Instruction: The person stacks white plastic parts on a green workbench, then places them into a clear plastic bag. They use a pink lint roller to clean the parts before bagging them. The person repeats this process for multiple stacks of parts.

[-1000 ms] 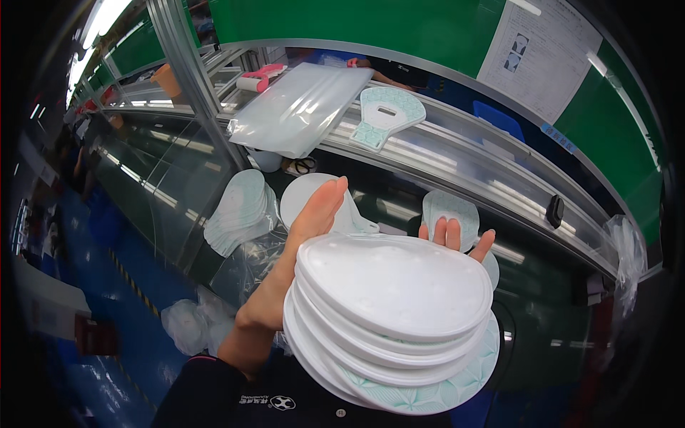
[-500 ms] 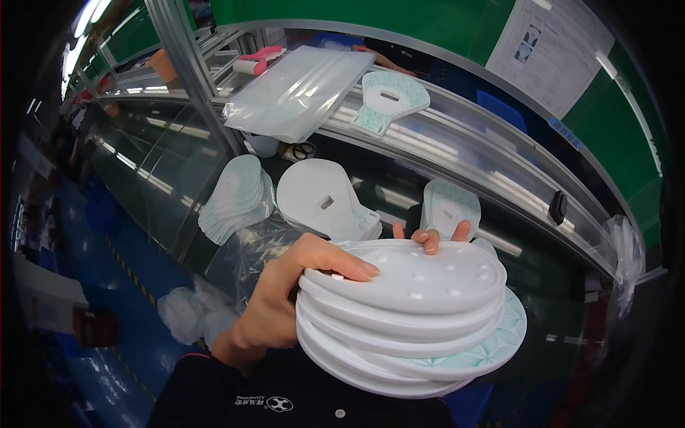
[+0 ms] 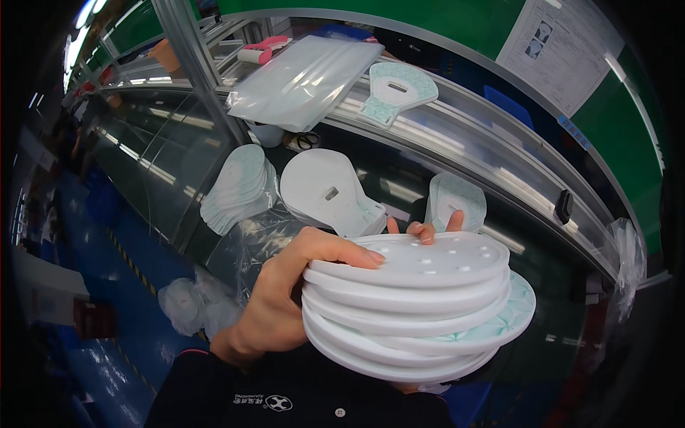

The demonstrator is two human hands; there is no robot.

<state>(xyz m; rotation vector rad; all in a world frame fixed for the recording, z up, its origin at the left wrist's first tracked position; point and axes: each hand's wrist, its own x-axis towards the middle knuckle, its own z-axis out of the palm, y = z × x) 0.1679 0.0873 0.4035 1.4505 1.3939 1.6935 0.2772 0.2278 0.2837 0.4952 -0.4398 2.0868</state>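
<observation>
A stack of thick white oval plastic plates (image 3: 414, 303) is held up in front of my chest. Small bumps dot the top plate, and a plate with a mint-green leaf pattern juts out at the right. My left hand (image 3: 275, 307) is closed on the stack's left side, its thumb on the top plate. Fingertips of my right hand (image 3: 422, 232) show at the far rim; the stack hides most of that hand. Beyond lie white paddle-shaped boards (image 3: 321, 182) with a slot, a fanned pile of green-tinted boards (image 3: 239, 185) and another pile (image 3: 457, 203) at the right.
On the metal ledge lie clear plastic bags (image 3: 303, 82), a patterned board (image 3: 399, 93) and a pink-handled roller (image 3: 264, 51). Crumpled clear film (image 3: 267, 242) lies by the piles. A metal post (image 3: 193, 64) rises at the left. A printed sheet (image 3: 560, 57) hangs on the green panel.
The stack has risen slightly and tilted a little, with both hands still gripping it. The boards on the bench lie as before, and the view has shifted slightly.
</observation>
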